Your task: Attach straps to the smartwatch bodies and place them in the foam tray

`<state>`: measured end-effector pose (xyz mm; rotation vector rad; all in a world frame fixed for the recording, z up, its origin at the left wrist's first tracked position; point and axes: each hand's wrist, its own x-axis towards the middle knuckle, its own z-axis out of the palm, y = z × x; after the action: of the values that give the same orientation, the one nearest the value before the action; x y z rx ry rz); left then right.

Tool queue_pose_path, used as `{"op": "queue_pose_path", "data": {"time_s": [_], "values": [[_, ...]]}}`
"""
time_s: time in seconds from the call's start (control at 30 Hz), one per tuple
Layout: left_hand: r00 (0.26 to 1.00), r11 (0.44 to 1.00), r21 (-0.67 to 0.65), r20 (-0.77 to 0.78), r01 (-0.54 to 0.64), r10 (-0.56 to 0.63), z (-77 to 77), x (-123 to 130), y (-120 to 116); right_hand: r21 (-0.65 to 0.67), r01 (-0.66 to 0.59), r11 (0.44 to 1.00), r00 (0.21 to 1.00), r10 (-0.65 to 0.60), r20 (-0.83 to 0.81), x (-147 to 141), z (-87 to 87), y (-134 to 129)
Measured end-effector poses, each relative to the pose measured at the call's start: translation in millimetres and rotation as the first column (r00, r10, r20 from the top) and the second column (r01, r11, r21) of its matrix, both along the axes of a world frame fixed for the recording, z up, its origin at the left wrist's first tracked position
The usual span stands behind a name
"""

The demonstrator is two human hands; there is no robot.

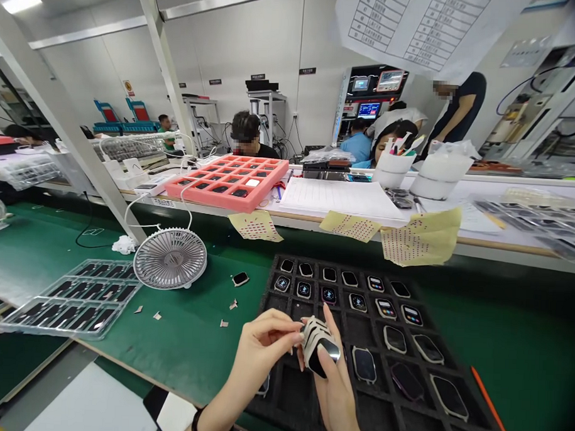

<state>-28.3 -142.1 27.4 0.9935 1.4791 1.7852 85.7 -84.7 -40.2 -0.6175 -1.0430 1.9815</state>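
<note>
The left hand (264, 347) and right hand (338, 393) meet low over the bench, both closed around a small stack of rounded-square smartwatch bodies (321, 345): the left pinches it from one side with its fingertips, while the right grips it from below, thumb across a glossy black face. The stack hangs just above the lower left part of a black foam tray (420, 321), whose cells hold rows of watch bodies, some with lit screens and others dark and rimmed in silver. The tray sits on a green bench mat (193, 344), with an orange stylus (491, 405) beside its right edge. To the left lie a single watch body (240, 279), small paper scraps (154, 314), a white desk fan (170, 258) and a clear plastic tray (72, 299) of black pieces.

Across the mat, yellow dotted sheets (421, 236) hang from a second bench carrying a pink foam tray (227, 182) and white cups (393, 162) of tools. A co-worker (252, 136) sits behind that tray, others work by test equipment (377, 90) with bright screens, and a paper chart (417, 25) hangs overhead in this white-panelled room
</note>
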Motion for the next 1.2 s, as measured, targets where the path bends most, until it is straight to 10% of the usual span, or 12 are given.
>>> {"op": "queue_pose_path", "data": {"time_s": [0.67,0.9,1.03,1.2], "values": [[0.981,0.988,0.039,-0.120,-0.150,0.153,-16.9,27.8,7.1,0.214,0.138,0.967,0.985,-0.158,0.076,3.1,-0.4,-4.0],[0.961,0.985,-0.011,0.223,0.172,-0.166,-33.2,29.8,7.5,0.137,0.210,0.968,0.969,-0.224,0.099,4.9,-5.3,3.4],[0.720,0.838,0.026,0.498,0.545,-0.483,-40.6,24.4,9.1,0.157,0.234,0.959,0.960,-0.254,0.121,12.5,-5.3,7.0],[0.591,0.712,0.060,0.512,0.699,-0.623,-43.1,27.1,18.6,0.202,0.222,0.954,0.958,-0.251,0.135,27.6,0.4,12.8]]}}
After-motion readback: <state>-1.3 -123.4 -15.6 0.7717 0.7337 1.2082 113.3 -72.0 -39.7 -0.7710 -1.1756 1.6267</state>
